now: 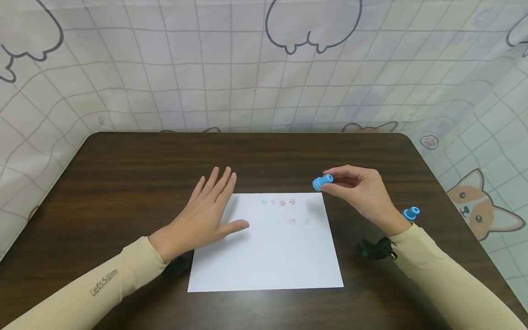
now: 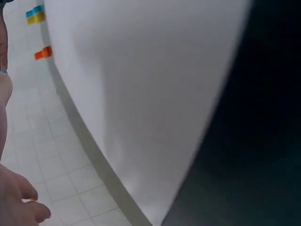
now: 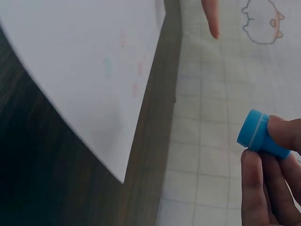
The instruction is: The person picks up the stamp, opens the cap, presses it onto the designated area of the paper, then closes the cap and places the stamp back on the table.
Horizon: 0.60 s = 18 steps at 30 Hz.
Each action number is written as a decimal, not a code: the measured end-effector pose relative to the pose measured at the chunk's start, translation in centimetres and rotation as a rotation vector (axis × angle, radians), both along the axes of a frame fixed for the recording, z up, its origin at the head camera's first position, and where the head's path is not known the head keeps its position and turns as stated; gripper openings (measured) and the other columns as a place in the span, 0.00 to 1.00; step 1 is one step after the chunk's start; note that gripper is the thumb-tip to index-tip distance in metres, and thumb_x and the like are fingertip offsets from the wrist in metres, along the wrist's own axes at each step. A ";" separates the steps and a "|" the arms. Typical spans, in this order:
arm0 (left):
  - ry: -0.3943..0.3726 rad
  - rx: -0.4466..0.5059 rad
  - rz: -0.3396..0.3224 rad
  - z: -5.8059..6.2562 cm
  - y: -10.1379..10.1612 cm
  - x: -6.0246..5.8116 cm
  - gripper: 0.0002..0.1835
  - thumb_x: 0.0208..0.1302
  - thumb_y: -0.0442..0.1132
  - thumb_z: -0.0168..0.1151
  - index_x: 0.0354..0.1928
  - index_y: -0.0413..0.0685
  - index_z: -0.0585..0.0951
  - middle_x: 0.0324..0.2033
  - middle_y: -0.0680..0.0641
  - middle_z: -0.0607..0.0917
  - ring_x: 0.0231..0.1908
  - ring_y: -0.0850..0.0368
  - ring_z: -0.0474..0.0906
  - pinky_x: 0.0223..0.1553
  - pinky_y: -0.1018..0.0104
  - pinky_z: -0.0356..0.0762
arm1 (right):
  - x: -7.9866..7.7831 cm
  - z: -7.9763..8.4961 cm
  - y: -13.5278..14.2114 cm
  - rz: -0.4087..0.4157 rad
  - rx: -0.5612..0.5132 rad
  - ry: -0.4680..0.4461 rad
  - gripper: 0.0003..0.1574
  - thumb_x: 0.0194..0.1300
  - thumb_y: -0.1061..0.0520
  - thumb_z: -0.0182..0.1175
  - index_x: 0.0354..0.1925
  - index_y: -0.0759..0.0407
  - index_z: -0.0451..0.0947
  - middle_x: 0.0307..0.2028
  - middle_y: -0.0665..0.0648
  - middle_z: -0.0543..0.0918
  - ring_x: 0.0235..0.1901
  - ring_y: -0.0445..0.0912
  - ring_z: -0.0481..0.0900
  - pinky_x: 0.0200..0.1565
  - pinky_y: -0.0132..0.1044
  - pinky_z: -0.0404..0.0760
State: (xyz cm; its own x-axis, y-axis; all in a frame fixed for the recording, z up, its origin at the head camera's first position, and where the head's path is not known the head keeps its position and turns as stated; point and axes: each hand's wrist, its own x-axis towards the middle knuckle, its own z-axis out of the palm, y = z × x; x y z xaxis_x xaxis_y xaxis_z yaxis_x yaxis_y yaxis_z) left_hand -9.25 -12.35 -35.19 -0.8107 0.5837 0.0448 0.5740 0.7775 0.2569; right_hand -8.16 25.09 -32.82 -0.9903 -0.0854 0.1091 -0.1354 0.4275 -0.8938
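Note:
In the head view, a white sheet of paper [image 1: 268,256] lies on the dark wooden table, with several small green, red and pale blue prints near its top. My left hand [image 1: 206,215] is spread over the sheet's left edge, thumb across the paper; whether it presses down is unclear. Beyond the sheet's top right corner, my right hand [image 1: 359,188] pinches a small blue stamp [image 1: 322,182] between thumb and fingers. The right wrist view shows the stamp's [image 3: 254,132] wide round end with a pale ring, held above the table. Its stamping face is hidden.
A similar blue piece [image 1: 411,212] stands on the table beside my right wrist, partly hidden by it. A dark wrist strap [image 1: 375,249] hangs under the right sleeve. Orange [image 2: 43,52] and blue-yellow pieces [image 2: 35,15] show in the left wrist view. A patterned cloth [image 1: 247,91] surrounds the table.

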 end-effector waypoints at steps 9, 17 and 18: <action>-0.078 -0.105 0.046 -1.2 -0.7 1.0 0.66 0.59 0.83 0.53 0.83 0.44 0.46 0.84 0.41 0.44 0.84 0.37 0.34 0.82 0.33 0.34 | -0.1 -1.1 2.2 -0.035 0.178 -0.010 0.21 0.63 0.46 0.74 0.52 0.51 0.87 0.44 0.46 0.90 0.40 0.29 0.89 0.45 0.22 0.86; -0.105 -0.153 0.032 -1.7 -1.3 1.8 0.68 0.55 0.85 0.53 0.82 0.40 0.50 0.83 0.39 0.49 0.84 0.37 0.41 0.82 0.35 0.40 | -0.1 -1.3 4.1 -0.020 0.334 -0.050 0.19 0.63 0.42 0.74 0.49 0.46 0.87 0.45 0.50 0.92 0.39 0.29 0.88 0.45 0.22 0.85; -0.103 -0.161 0.027 -1.8 -1.4 1.9 0.69 0.55 0.85 0.53 0.82 0.39 0.51 0.83 0.38 0.50 0.84 0.37 0.42 0.82 0.34 0.41 | -0.2 -1.3 4.4 -0.013 0.354 -0.052 0.18 0.63 0.41 0.74 0.49 0.45 0.87 0.44 0.50 0.92 0.39 0.29 0.88 0.45 0.22 0.84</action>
